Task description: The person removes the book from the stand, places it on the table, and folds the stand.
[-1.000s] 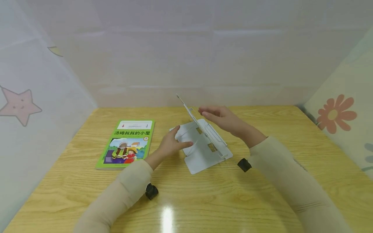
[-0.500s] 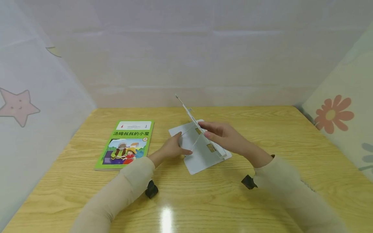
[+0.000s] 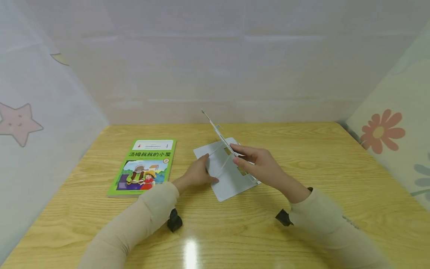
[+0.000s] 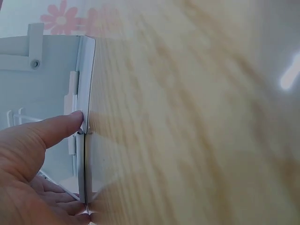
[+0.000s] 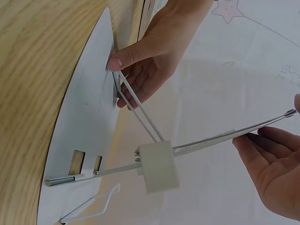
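A white metal book stand (image 3: 230, 186) stands unfolded, its base plate lying on the table and its panel (image 5: 211, 141) raised at a slant. Two thin wire struts run between the base's left side and the raised part. My left hand (image 3: 196, 172) grips the base at its left edge; the thumb (image 4: 63, 127) lies on the plate's edge in the left wrist view. On the other side, my right hand (image 3: 263, 163) holds the raised panel by an edge, fingers along its back in the right wrist view. Part of the thumb is cut off there.
A green-bordered picture book (image 3: 142, 168) lies flat on the wooden table (image 3: 215, 231), left of the stand. Pale printed cloth (image 3: 215, 67) encloses the table at the back and both sides. Black wrist cameras (image 3: 174, 220) sit below the cuffs.
My right hand has come down and left from beside the stand onto the raised panel. My left thumb has shifted slightly toward the near side. The stand itself has barely moved.
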A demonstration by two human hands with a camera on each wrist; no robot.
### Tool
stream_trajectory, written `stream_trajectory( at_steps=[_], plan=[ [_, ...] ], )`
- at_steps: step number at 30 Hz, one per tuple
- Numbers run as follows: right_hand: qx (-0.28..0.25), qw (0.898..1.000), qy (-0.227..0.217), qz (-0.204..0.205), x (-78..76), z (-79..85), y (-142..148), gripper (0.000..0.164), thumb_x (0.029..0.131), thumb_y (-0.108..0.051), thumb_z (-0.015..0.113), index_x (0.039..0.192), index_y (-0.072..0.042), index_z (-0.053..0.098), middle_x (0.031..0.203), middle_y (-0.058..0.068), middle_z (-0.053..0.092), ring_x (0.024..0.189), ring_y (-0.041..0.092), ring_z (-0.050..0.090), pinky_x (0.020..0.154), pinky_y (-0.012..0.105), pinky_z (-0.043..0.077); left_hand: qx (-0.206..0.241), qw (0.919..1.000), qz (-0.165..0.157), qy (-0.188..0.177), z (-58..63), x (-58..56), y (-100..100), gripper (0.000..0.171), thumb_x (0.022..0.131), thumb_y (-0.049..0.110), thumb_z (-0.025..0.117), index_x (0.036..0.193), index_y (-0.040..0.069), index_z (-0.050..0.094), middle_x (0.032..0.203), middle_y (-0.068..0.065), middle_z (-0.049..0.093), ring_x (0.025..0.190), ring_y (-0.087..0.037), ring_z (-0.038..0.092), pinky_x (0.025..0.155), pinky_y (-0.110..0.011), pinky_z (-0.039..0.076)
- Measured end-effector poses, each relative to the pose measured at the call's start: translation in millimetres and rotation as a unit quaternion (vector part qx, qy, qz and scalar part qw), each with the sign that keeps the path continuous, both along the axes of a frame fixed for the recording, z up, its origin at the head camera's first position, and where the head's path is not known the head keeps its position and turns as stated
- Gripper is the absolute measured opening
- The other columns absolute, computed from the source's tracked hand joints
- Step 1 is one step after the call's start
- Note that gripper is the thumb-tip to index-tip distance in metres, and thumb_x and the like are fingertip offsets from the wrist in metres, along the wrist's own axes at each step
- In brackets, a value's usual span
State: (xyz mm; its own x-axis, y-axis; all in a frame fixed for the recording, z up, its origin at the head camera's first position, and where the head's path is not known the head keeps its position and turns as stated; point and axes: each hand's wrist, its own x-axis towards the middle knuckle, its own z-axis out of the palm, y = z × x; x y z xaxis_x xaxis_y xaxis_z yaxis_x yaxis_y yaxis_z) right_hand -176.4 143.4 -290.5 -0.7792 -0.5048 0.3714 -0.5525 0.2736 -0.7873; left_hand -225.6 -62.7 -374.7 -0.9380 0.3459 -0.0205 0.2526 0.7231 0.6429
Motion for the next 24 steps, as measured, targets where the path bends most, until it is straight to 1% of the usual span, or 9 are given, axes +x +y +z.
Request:
stream_trajectory(
  at_steps=[4, 7, 11, 13, 16, 18, 20, 23, 24],
  plan=[
    [-0.013, 0.999, 0.033, -0.004, 1.4, -2.8, -2.2, 0.036, 0.085, -0.006, 0.054, 0.118, 0.005, 0.048, 0.113, 0.017, 0.053, 0.085, 0.018, 0.059, 0.065, 0.026, 0.050, -0.004, 0.9999, -0.007, 0.013, 0.8, 2.3, -0.1, 0.091, 0.065, 0.023, 0.076, 0.130, -0.010, 0.023, 0.128, -0.023, 0.036, 0.114, -0.030, 0.038, 0.093, -0.037, 0.034],
    [-0.013, 0.998, 0.054, -0.010, 2.6, -4.3, -2.9, 0.034, 0.085, -0.005, 0.052, 0.118, 0.005, 0.049, 0.110, 0.018, 0.054, 0.079, 0.013, 0.059, 0.060, 0.025, 0.050, -0.004, 0.9999, -0.007, 0.012, 1.3, 2.6, -0.3, 0.090, 0.066, 0.024, 0.075, 0.131, -0.009, 0.023, 0.129, -0.022, 0.034, 0.115, -0.030, 0.037, 0.094, -0.036, 0.032],
    [-0.010, 0.997, 0.081, -0.012, 3.6, -5.8, -2.9, 0.033, 0.086, -0.004, 0.050, 0.117, 0.006, 0.049, 0.108, 0.019, 0.055, 0.073, 0.013, 0.057, 0.055, 0.024, 0.048, -0.007, 0.9999, -0.005, 0.007, 0.2, 1.6, -0.9, 0.089, 0.066, 0.024, 0.075, 0.131, -0.008, 0.023, 0.129, -0.021, 0.035, 0.115, -0.029, 0.037, 0.093, -0.036, 0.033],
    [-0.009, 0.996, 0.092, -0.016, 3.7, -6.3, -2.5, 0.031, 0.087, -0.003, 0.049, 0.117, 0.006, 0.049, 0.108, 0.019, 0.055, 0.074, 0.014, 0.058, 0.055, 0.024, 0.049, -0.009, 0.9999, -0.005, 0.008, -0.4, 0.9, -1.2, 0.089, 0.066, 0.024, 0.075, 0.131, -0.008, 0.023, 0.129, -0.021, 0.036, 0.115, -0.029, 0.037, 0.093, -0.036, 0.033],
    [-0.010, 0.996, 0.086, -0.032, 4.0, -6.0, -0.7, 0.030, 0.088, -0.003, 0.047, 0.117, 0.004, 0.050, 0.108, 0.019, 0.055, 0.075, 0.016, 0.059, 0.054, 0.025, 0.050, -0.013, 0.9999, -0.005, 0.009, -1.1, 0.0, -1.1, 0.089, 0.065, 0.025, 0.075, 0.131, -0.008, 0.024, 0.129, -0.021, 0.036, 0.115, -0.029, 0.037, 0.093, -0.036, 0.033],
    [-0.010, 0.995, 0.079, -0.052, 4.1, -5.4, 1.0, 0.029, 0.088, -0.004, 0.047, 0.116, 0.004, 0.052, 0.107, 0.017, 0.056, 0.076, 0.017, 0.060, 0.054, 0.026, 0.051, -0.017, 0.9998, -0.005, 0.008, -1.4, -0.1, -1.1, 0.090, 0.065, 0.025, 0.075, 0.131, -0.008, 0.024, 0.129, -0.021, 0.036, 0.115, -0.029, 0.037, 0.094, -0.035, 0.033],
    [-0.011, 0.995, 0.070, -0.071, 4.0, -4.8, 3.2, 0.028, 0.088, -0.005, 0.047, 0.115, 0.003, 0.053, 0.105, 0.016, 0.057, 0.074, 0.020, 0.060, 0.054, 0.030, 0.051, -0.019, 0.9998, -0.006, 0.005, -1.7, -0.2, -1.1, 0.090, 0.065, 0.025, 0.075, 0.131, -0.007, 0.024, 0.129, -0.020, 0.035, 0.116, -0.029, 0.036, 0.094, -0.035, 0.032],
    [-0.010, 0.992, 0.073, -0.098, 3.3, -3.8, 6.4, 0.027, 0.089, -0.005, 0.046, 0.113, 0.004, 0.054, 0.106, 0.016, 0.057, 0.083, 0.023, 0.058, 0.064, 0.033, 0.050, -0.022, 0.9997, -0.008, 0.005, -1.7, 0.1, -1.2, 0.089, 0.066, 0.025, 0.075, 0.132, -0.007, 0.023, 0.130, -0.020, 0.035, 0.117, -0.029, 0.034, 0.095, -0.034, 0.031],
    [-0.011, 0.992, 0.071, -0.105, 3.0, -3.7, 7.8, 0.027, 0.089, -0.006, 0.045, 0.113, 0.005, 0.054, 0.102, 0.017, 0.059, 0.079, 0.022, 0.058, 0.066, 0.033, 0.049, -0.023, 0.9997, -0.009, 0.005, -1.5, 0.2, -1.1, 0.089, 0.066, 0.026, 0.075, 0.132, -0.007, 0.023, 0.130, -0.020, 0.034, 0.117, -0.029, 0.034, 0.095, -0.035, 0.031]
  ],
)
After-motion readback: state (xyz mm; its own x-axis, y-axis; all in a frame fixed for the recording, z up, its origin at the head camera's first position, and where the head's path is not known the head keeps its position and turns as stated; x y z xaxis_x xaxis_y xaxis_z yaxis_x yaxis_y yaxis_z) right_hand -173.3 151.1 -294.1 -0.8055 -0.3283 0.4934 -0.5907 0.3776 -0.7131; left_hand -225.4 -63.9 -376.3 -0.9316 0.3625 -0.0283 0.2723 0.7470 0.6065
